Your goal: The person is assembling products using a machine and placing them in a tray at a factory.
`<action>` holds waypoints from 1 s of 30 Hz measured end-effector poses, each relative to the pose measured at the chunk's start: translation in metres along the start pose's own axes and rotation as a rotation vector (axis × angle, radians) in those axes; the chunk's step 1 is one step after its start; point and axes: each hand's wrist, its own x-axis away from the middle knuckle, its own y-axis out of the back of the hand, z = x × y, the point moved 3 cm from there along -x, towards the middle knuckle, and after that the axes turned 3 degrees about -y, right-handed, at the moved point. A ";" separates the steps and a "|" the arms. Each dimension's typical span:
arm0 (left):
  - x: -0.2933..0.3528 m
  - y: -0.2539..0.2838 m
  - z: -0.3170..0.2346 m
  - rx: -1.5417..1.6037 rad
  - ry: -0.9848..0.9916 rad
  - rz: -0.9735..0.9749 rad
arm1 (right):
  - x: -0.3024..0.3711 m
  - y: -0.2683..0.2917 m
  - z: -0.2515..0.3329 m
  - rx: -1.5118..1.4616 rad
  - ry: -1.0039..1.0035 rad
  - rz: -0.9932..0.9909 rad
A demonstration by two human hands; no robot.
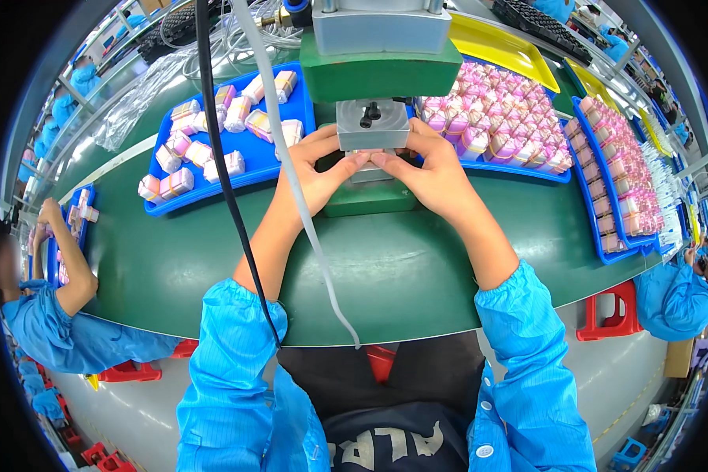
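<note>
Our hands point(316, 175) grip a mostly hidden piece point(370, 152) beneath the press point(372, 135), whose early drop could catch our thumbs point(395, 167).

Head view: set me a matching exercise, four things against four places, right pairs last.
1. Left hand
2. Right hand
3. Large yellow tray
4. Green tabletop

A. Beyond the crammed blue tray
B. At the metal block's right side
C. Beneath the sparsely filled blue tray
D. At the metal block's left side

Pairs: 1-D; 2-B; 3-A; 4-C
</note>
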 end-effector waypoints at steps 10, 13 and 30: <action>-0.001 -0.003 -0.007 -0.022 -0.060 -0.138 | -0.002 0.002 0.009 -0.095 0.038 -0.049; -0.002 0.001 -0.012 0.000 -0.058 -0.156 | -0.003 0.004 0.011 -0.138 0.009 -0.054; -0.005 -0.002 -0.003 0.099 -0.013 -0.168 | -0.003 -0.004 0.000 -0.230 0.006 0.010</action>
